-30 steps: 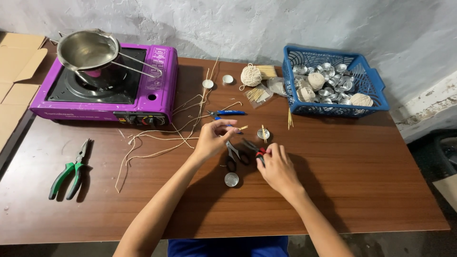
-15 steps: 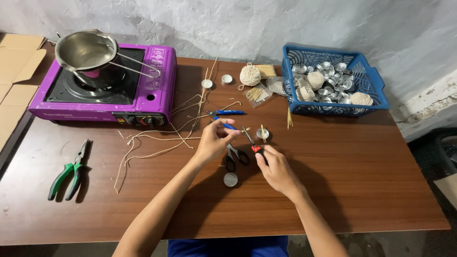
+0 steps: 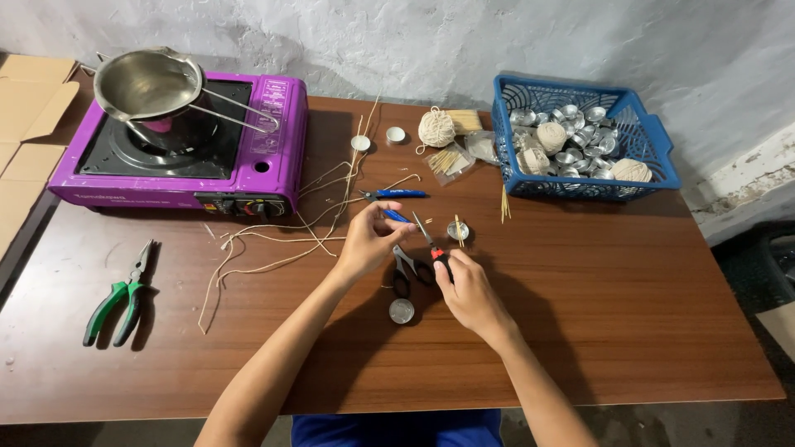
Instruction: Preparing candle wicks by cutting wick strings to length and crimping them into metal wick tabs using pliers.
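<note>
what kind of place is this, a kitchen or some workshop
Likely a makeshift home craft bench, perhaps for candle making: a purple portable stove with a metal pot, a blue basket of small metal cups and string balls, and green pliers.

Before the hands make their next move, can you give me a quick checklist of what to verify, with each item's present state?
1. Left hand grips the blue-handled tool: ok.
2. Right hand grips the red-handled tool: ok.
3. Small metal cup with upright wick standing just beyond the hands: ok.
4. Black scissors lying flat between the hands, apart from both: ok.
5. Whether the two tool tips touch: cannot tell.
6. Loose string clear of the hands: not ok, strands run beside the left hand.
</note>
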